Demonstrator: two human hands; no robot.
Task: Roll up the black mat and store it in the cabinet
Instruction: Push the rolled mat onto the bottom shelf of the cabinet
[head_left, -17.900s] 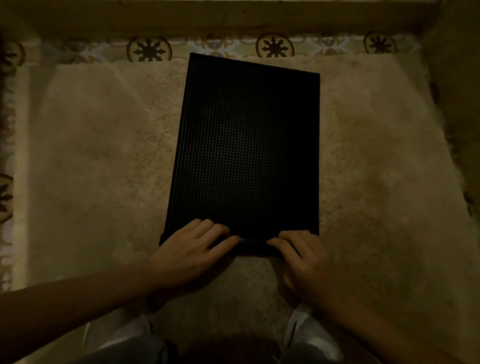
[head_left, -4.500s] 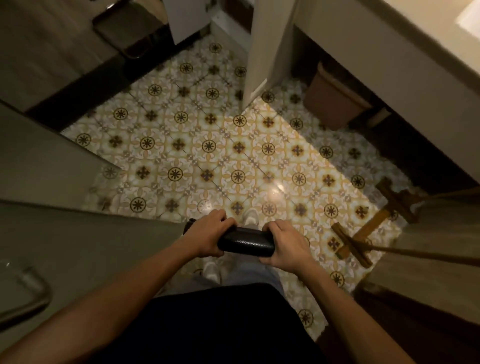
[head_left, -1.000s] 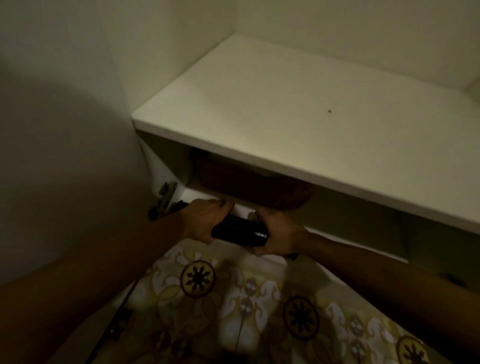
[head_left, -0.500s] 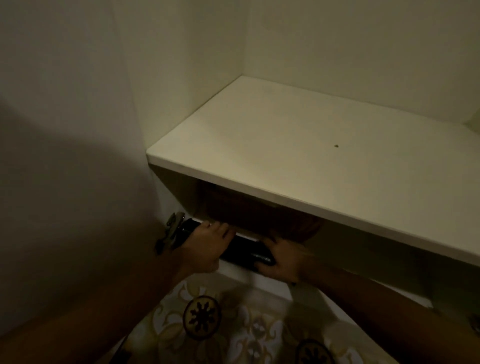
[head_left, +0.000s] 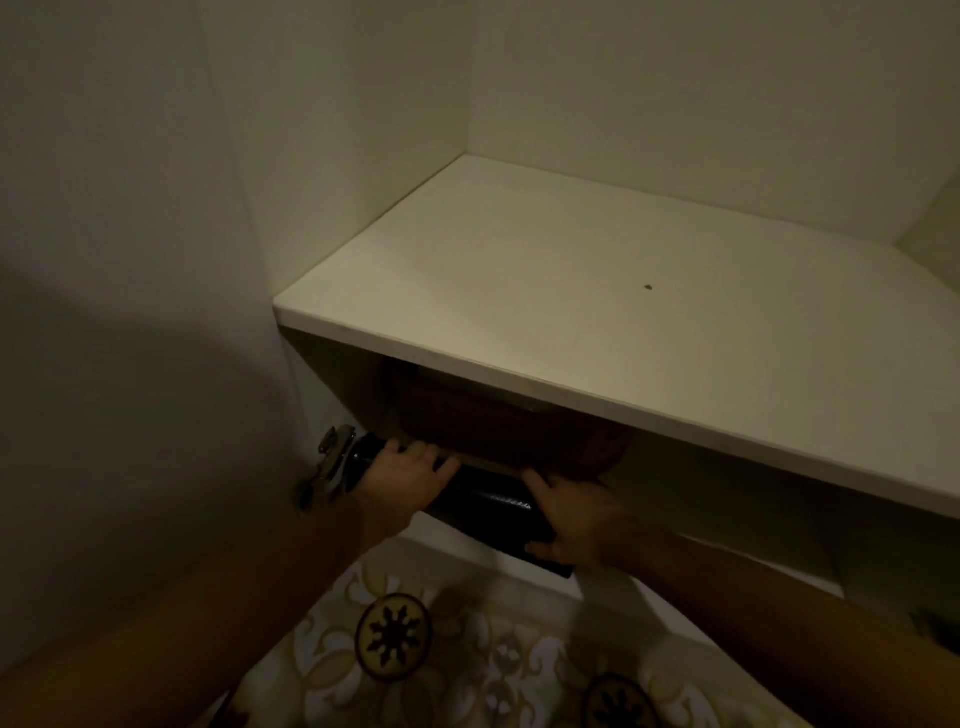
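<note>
The scene is dimly lit with a yellowish cast. The shelf (head_left: 649, 312) top is the brightest surface; the space beneath it is lost in deep shadow. A broad shadow is cast across the left wall (head_left: 130, 364). Fine detail is softened and slightly grainy.

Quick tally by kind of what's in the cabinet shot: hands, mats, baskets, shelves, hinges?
Hands: 2, left hand and right hand
Rolled black mat: 1
Brown basket, partly hidden: 1
White shelf: 1
Metal hinge: 1
Total: 6
</note>
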